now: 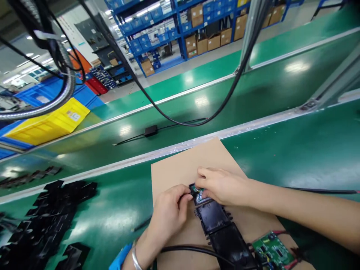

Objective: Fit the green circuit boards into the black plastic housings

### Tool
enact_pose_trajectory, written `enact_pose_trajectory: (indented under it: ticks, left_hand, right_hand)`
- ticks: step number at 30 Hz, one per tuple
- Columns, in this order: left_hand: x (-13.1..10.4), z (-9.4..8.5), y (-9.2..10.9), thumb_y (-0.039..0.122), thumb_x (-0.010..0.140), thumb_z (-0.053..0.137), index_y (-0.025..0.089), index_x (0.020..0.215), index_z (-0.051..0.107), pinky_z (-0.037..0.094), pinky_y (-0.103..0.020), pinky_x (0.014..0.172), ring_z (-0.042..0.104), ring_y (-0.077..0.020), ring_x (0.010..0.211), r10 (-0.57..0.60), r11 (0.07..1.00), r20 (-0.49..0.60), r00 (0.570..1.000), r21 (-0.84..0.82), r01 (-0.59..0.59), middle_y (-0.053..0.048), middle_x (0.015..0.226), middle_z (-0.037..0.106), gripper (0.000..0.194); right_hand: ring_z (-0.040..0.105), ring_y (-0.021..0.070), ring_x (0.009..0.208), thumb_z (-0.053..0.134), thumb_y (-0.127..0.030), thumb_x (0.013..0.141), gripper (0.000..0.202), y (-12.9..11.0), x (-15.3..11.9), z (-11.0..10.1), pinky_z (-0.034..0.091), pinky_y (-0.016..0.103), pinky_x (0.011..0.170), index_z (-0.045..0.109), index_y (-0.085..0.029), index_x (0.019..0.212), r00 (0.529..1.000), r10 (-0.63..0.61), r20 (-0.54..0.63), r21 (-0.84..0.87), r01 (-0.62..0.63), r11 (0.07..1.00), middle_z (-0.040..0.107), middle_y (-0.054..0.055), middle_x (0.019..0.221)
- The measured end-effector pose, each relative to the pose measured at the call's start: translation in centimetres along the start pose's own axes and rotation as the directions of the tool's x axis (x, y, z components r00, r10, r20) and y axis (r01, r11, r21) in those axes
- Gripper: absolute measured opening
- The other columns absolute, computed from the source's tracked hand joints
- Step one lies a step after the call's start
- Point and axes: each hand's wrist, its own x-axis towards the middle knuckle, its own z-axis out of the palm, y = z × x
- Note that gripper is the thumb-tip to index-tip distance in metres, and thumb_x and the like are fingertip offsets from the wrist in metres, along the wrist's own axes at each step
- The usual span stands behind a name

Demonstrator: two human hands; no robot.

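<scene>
Over a sheet of brown cardboard (180, 168), my left hand (170, 210) pinches at the left edge of an open black plastic housing (215, 217). What sits between its thumb and index finger is too small to make out. My right hand (218, 185) has its fingers curled over the far end of the housing, where a small circuit board (199, 195) lies; its fingertips touch the board or something on it. A black cable (194, 248) runs beneath my left wrist to the housing. Beside the housing's near end lies a green circuit board (272, 249) with red wires.
Black plastic housings (53, 213) are piled at the left. A black box with cables (150, 131) lies on the green belt beyond a metal rail (135, 159). A black cable (180, 122) hangs in front. A yellow bin (50, 123) stands far left.
</scene>
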Motion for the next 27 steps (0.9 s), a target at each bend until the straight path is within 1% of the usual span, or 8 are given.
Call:
enact_pose_trajectory:
  ticks: [2, 5, 8, 11, 15, 18, 23, 27]
  left_hand:
    - [-0.6, 1.0, -0.7, 0.017, 0.093, 0.042, 0.023, 0.093, 0.059, 0.046, -0.029, 0.069, 0.062, -0.0188, 0.077, 0.174, 0.952, -0.13, 0.976, 0.275, -0.133, -0.004, 0.083, 0.066, 0.017]
    - [-1.2, 2.4, -1.6, 0.01, 0.093, 0.039, 0.023, 0.094, 0.057, 0.046, -0.03, 0.068, 0.062, -0.0191, 0.077, 0.307, 0.842, -0.171, 0.936, 0.507, -0.183, -0.004, 0.083, 0.066, 0.022]
    - [-1.6, 3.1, -1.3, 0.006, 0.091, 0.04, 0.021, 0.095, 0.058, 0.045, -0.033, 0.068, 0.06, -0.0209, 0.074, 0.328, 0.781, -0.148, 0.933, 0.598, -0.18, -0.006, 0.081, 0.065, 0.024]
    - [-1.8, 3.4, -0.2, 0.004, 0.089, 0.042, 0.017, 0.103, 0.059, 0.045, -0.035, 0.064, 0.059, -0.0231, 0.072, 0.352, 0.652, -0.087, 0.932, 0.738, -0.177, -0.009, 0.085, 0.064, 0.026]
    - [-2.2, 3.6, 0.6, 0.003, 0.088, 0.043, 0.014, 0.108, 0.059, 0.046, -0.034, 0.064, 0.059, -0.0231, 0.074, 0.364, 0.538, -0.03, 0.931, 0.822, -0.184, -0.011, 0.09, 0.063, 0.029]
    - [-2.3, 3.6, 0.2, 0.002, 0.086, 0.044, 0.016, 0.109, 0.059, 0.047, -0.033, 0.066, 0.059, -0.022, 0.074, 0.356, 0.604, -0.067, 0.932, 0.778, -0.175, -0.008, 0.09, 0.063, 0.031]
    - [-1.4, 3.1, -0.7, 0.008, 0.09, 0.048, 0.018, 0.098, 0.065, 0.047, -0.033, 0.074, 0.058, -0.0219, 0.082, 0.249, 0.916, -0.197, 0.948, 0.367, -0.164, -0.007, 0.089, 0.064, 0.021]
    - [-0.2, 2.7, -0.9, 0.011, 0.086, 0.058, 0.017, 0.076, 0.063, 0.047, -0.031, 0.072, 0.057, -0.0201, 0.081, 0.165, 0.969, -0.222, 0.961, 0.219, -0.116, -0.005, 0.08, 0.06, 0.013]
  right_hand:
    - [0.057, 0.0172, 0.076, 0.06, -0.021, 0.087, 0.006, 0.0, 0.0, 0.1, 0.039, 0.028, 0.061, 0.063, -0.02, 0.093, 1.0, 0.008, -0.018, -0.005, -0.008, 1.0, 0.053, 0.004, 0.094]
    - [0.055, 0.0172, 0.073, 0.06, -0.021, 0.086, 0.004, 0.0, -0.1, 0.5, 0.036, 0.028, 0.058, 0.063, -0.022, 0.089, 0.999, 0.02, -0.04, -0.006, -0.02, 1.0, 0.053, 0.003, 0.092]
    - [0.053, 0.0178, 0.074, 0.059, -0.021, 0.088, 0.006, 0.1, -0.2, 0.6, 0.034, 0.029, 0.059, 0.065, -0.023, 0.088, 0.998, 0.019, -0.055, -0.019, -0.02, 1.0, 0.055, 0.003, 0.09]
    - [0.052, 0.0217, 0.083, 0.057, -0.018, 0.088, 0.011, -0.2, -0.2, 0.0, 0.035, 0.034, 0.067, 0.067, -0.023, 0.085, 0.997, -0.011, -0.076, -0.068, 0.006, 0.998, 0.057, 0.004, 0.089]
    - [0.048, 0.0273, 0.094, 0.058, -0.013, 0.081, 0.012, -2.2, -0.1, -1.0, 0.034, 0.039, 0.073, 0.067, -0.018, 0.074, 0.995, -0.055, -0.087, -0.196, 0.037, 0.98, 0.059, 0.01, 0.085]
    - [0.047, 0.0266, 0.09, 0.058, -0.014, 0.078, 0.01, -4.1, -0.1, -0.8, 0.035, 0.04, 0.074, 0.067, -0.014, 0.08, 0.999, -0.023, -0.041, -0.197, 0.015, 0.98, 0.059, 0.013, 0.086]
    - [0.046, 0.0272, 0.09, 0.055, -0.019, 0.082, 0.015, -4.4, 0.2, -0.1, 0.036, 0.042, 0.077, 0.067, -0.013, 0.075, 0.999, -0.048, 0.008, -0.137, 0.048, 0.989, 0.058, 0.013, 0.085]
    - [0.046, 0.0273, 0.088, 0.052, -0.017, 0.084, 0.023, -3.3, 1.1, -1.1, 0.037, 0.042, 0.076, 0.065, -0.013, 0.066, 0.998, -0.007, 0.058, -0.044, 0.009, 0.999, 0.059, 0.012, 0.077]
